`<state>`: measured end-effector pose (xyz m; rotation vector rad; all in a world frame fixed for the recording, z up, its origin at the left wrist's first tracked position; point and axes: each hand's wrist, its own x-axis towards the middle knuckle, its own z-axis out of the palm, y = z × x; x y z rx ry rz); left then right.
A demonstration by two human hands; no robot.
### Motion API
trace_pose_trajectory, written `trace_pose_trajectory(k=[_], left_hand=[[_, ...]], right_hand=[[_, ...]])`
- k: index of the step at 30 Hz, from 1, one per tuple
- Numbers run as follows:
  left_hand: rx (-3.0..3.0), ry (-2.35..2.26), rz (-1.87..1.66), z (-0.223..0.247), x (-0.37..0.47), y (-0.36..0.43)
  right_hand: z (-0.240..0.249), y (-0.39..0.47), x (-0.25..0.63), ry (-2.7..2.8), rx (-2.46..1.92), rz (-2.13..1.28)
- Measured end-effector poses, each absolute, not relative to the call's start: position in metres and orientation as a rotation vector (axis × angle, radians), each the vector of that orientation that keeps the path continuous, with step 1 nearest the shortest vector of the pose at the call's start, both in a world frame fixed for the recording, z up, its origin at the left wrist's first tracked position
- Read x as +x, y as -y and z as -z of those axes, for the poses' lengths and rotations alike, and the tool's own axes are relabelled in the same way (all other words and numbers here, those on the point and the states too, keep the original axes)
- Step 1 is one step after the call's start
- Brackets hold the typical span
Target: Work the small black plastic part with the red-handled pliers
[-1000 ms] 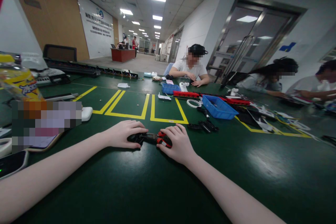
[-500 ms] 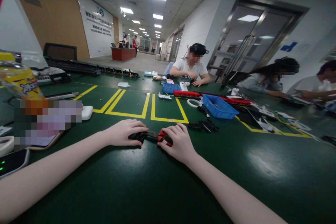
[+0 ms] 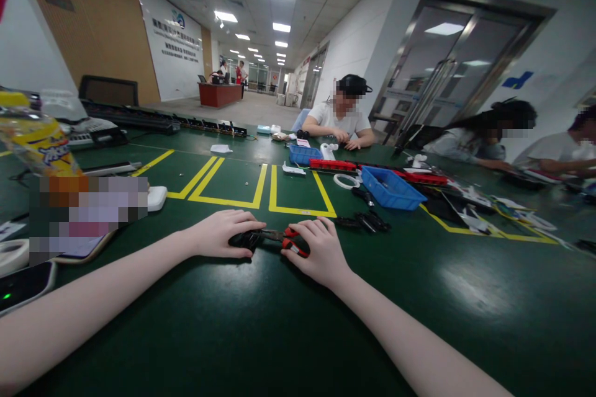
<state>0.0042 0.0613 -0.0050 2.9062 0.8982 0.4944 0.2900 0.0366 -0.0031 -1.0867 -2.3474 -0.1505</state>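
Note:
In the head view, my right hand is closed around the red-and-black handles of a pair of pliers. The metal jaws point left, toward my left hand. That hand has its fingers and thumb wrapped round a small black part, whose exact kind I cannot make out. The plier tips reach up to the black part; whether they grip it is hidden by my fingers. Both hands are low over the green table, just in front of the yellow tape marks.
Black parts and a blue bin lie to the right, with a white tape ring nearby. A phone, a white case and a drink bottle stand left. A co-worker sits opposite.
The view has shifted very slightly. Both hands keep nearly the same pose, with the pliers and the black part still held.

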Motion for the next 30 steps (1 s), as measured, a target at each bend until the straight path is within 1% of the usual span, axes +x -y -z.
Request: trace_pose_trajectory(k=[7,30], left_hand=[[2.922,-0.890,-0.466,0.0044,0.0049,-0.0614],[2.839,-0.908,-0.473,0.0042,0.0039,-0.0631]], right_hand=[[0.0024,-0.0361,0.2896,2.357,-1.077,0.100],[0.0032,-0.0372,0.2894,2.351,-1.079,0.088]])
